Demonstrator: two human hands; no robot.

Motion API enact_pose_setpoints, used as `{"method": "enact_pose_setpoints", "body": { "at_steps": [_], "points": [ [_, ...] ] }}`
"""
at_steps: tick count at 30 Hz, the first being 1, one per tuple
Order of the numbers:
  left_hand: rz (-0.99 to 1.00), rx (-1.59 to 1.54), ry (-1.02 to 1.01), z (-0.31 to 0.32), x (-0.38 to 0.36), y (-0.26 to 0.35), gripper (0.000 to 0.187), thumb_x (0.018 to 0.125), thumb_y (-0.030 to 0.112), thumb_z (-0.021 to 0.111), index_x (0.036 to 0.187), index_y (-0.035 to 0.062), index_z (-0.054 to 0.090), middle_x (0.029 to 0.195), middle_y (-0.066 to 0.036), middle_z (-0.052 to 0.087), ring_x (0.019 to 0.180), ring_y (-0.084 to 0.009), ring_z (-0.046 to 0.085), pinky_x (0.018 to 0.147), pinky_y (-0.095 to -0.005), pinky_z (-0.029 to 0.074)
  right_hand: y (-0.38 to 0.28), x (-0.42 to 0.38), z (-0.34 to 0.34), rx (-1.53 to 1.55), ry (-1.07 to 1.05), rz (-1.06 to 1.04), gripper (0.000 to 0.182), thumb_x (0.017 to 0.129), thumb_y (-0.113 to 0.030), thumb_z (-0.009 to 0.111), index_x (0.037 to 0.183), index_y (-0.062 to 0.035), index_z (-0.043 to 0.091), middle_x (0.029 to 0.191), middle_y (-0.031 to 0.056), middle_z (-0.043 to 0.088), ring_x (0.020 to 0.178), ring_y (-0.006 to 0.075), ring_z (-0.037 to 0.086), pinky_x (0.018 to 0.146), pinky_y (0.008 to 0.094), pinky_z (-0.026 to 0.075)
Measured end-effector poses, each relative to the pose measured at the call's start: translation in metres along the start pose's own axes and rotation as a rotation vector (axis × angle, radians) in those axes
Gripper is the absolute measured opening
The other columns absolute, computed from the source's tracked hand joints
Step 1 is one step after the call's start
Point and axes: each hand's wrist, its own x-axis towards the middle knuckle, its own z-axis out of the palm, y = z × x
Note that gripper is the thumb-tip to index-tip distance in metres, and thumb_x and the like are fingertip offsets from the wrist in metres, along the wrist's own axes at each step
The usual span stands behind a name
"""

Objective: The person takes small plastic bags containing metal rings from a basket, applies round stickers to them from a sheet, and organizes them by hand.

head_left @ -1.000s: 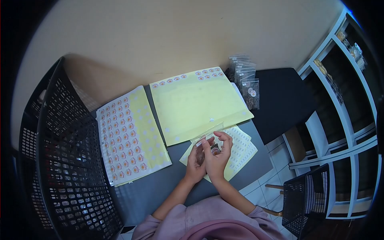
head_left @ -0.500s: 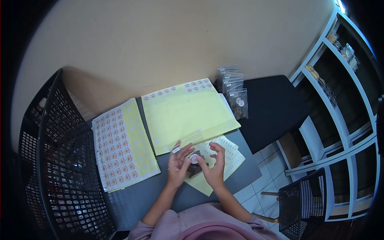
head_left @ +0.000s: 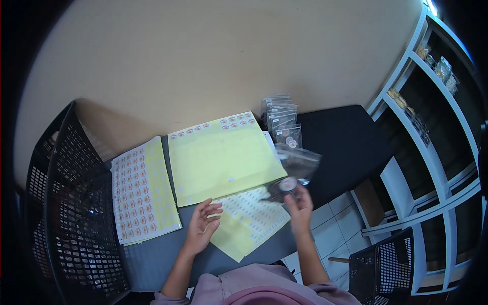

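Note:
My right hand (head_left: 300,203) pinches a clear zip bag (head_left: 284,188) with dark contents and a round sticker on its front. The bag is tilted and slightly blurred, at the right edge of the table, just below a row of similar bags (head_left: 282,119). Nothing is in my left hand (head_left: 203,226), its fingers loosely curled and apart. It hovers beside a small yellow label sheet (head_left: 231,236) printed with rows of tiny labels. Beyond lies a large yellow sticker sheet (head_left: 223,162), mostly peeled, with a few round stickers along its top.
At left, another sticker sheet (head_left: 134,193) holds many stickers, beside a tall black plastic basket (head_left: 76,203). A black surface (head_left: 335,147) extends right of the bags. White shelves (head_left: 432,101) with packets and a black chair-like basket (head_left: 381,264) stand further right.
My right hand has carried the bag from between both hands to the right, toward the bag row. My left hand has let go and moved slightly left. The view has shifted a little.

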Motion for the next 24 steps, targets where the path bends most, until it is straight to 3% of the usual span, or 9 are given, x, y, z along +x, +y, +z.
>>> {"method": "enact_pose_setpoints", "body": {
  "at_steps": [3, 5, 7, 8, 10, 14, 16, 18, 24],
  "points": [
    [0.019, 0.249, 0.038, 0.008, -0.016, 0.002, 0.047, 0.076, 0.0, 0.052, 0.119, 0.0026, 0.033, 0.11, -0.013, 0.049, 0.098, -0.0194, 0.05, 0.082, -0.0305, 0.04, 0.007, 0.042, -0.051, 0.0, 0.249, -0.07, 0.033, 0.081, -0.007, 0.053, 0.112, -0.001, 0.042, 0.101, 0.0062, 0.051, 0.091, 0.0121, 0.051, 0.075, 0.0243, 0.044],
    [0.048, 0.314, 0.095, 0.016, -0.032, 0.001, 0.043, 0.074, 0.0, 0.055, 0.114, 0.0016, 0.039, 0.105, -0.013, 0.052, 0.092, -0.0201, 0.052, 0.079, -0.0308, 0.041, 0.014, 0.069, -0.085, 0.13, 0.331, -0.047, 0.031, 0.081, -0.01, 0.055, 0.109, -0.0018, 0.045, 0.097, 0.0049, 0.053, 0.089, 0.0117, 0.052, 0.075, 0.0241, 0.043],
    [0.065, 0.593, 0.154, 0.022, -0.05, -0.002, 0.04, 0.072, 0.001, 0.057, 0.109, 0.0006, 0.042, 0.105, -0.014, 0.052, 0.089, -0.0221, 0.053, 0.077, -0.0323, 0.041, 0.028, 0.097, -0.116, 0.027, 0.364, -0.043, 0.028, 0.08, -0.012, 0.057, 0.105, -0.0027, 0.049, 0.094, 0.0043, 0.054, 0.087, 0.0109, 0.052, 0.075, 0.0239, 0.042],
    [0.073, 0.593, 0.161, 0.028, -0.059, -0.002, 0.04, 0.072, 0.001, 0.057, 0.109, 0.0006, 0.042, 0.105, -0.014, 0.052, 0.089, -0.0221, 0.053, 0.077, -0.0323, 0.041, 0.031, 0.109, -0.125, -0.006, 0.407, -0.02, 0.032, 0.078, -0.01, 0.059, 0.106, 0.0019, 0.049, 0.094, 0.0041, 0.054, 0.084, 0.0092, 0.051, 0.074, 0.0203, 0.04],
    [-0.037, 0.656, 0.275, 0.039, -0.077, -0.003, 0.034, 0.071, 0.003, 0.059, 0.103, 0.0019, 0.047, 0.101, -0.014, 0.053, 0.09, -0.0252, 0.051, 0.079, -0.0343, 0.039, 0.04, 0.142, -0.137, -0.095, 0.383, -0.056, 0.033, 0.078, -0.011, 0.06, 0.106, 0.0022, 0.049, 0.094, 0.0043, 0.054, 0.085, 0.0101, 0.051, 0.075, 0.0209, 0.04],
    [0.006, 0.767, 0.376, 0.055, -0.091, -0.014, 0.034, 0.067, 0.001, 0.059, 0.099, 0.0004, 0.047, 0.09, -0.012, 0.056, 0.083, -0.0249, 0.052, 0.075, -0.0335, 0.039, 0.064, 0.219, -0.147, -0.261, 0.322, -0.086, 0.035, 0.074, -0.01, 0.063, 0.104, 0.0028, 0.05, 0.095, 0.0067, 0.056, 0.087, 0.0131, 0.053, 0.077, 0.0235, 0.041],
    [-0.015, 0.775, 0.466, 0.056, -0.088, -0.013, 0.019, 0.077, 0.009, 0.056, 0.095, 0.0021, 0.051, 0.093, -0.012, 0.053, 0.085, -0.0229, 0.051, 0.078, -0.0306, 0.04, 0.076, 0.257, -0.143, -0.302, 0.29, -0.085, 0.035, 0.074, -0.01, 0.064, 0.104, 0.0027, 0.051, 0.094, 0.0075, 0.056, 0.086, 0.0135, 0.054, 0.076, 0.024, 0.042],
    [-0.056, 0.792, 0.486, 0.056, -0.088, -0.017, 0.021, 0.077, 0.009, 0.056, 0.096, 0.0023, 0.052, 0.095, -0.013, 0.054, 0.088, -0.0243, 0.051, 0.08, -0.0317, 0.04, 0.092, 0.289, -0.139, -0.443, 0.25, -0.122, 0.036, 0.072, -0.009, 0.065, 0.103, 0.0026, 0.051, 0.092, 0.009, 0.058, 0.085, 0.0143, 0.055, 0.075, 0.0246, 0.044],
    [-0.1, 0.85, 0.467, 0.052, -0.088, -0.024, 0.021, 0.076, 0.008, 0.057, 0.096, 0.0026, 0.053, 0.096, -0.014, 0.054, 0.09, -0.0263, 0.05, 0.081, -0.0337, 0.039, 0.128, 0.357, -0.117, -0.38, 0.1, -0.061, 0.038, 0.071, -0.008, 0.065, 0.104, 0.0023, 0.051, 0.094, 0.0095, 0.058, 0.085, 0.0145, 0.055, 0.075, 0.0254, 0.043]
  ]
}}
